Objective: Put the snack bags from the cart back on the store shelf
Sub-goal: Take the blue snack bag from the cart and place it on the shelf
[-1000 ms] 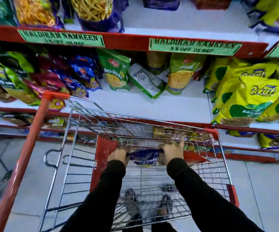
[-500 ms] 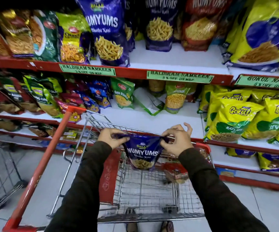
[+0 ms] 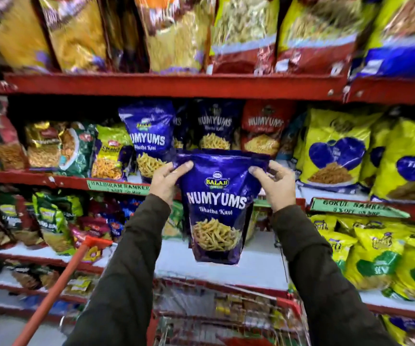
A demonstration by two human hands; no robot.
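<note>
We hold a blue Numyums bag (image 3: 216,208) upright above the cart (image 3: 228,315) — left hand (image 3: 167,182) and right hand (image 3: 275,186) each pinching a top corner. We'd best lift it level onto the shelf (image 3: 71,179) beside the matching Numyums bags (image 3: 149,136) — label facing out.

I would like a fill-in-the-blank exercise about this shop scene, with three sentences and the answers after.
1. The held bag is mainly ____ in colour.
2. The left hand and the right hand each have a grip on a ____ corner of the bag.
3. The large brand word printed on the bag is ____.

Missing words: purple; top; NUMYUMS
</note>
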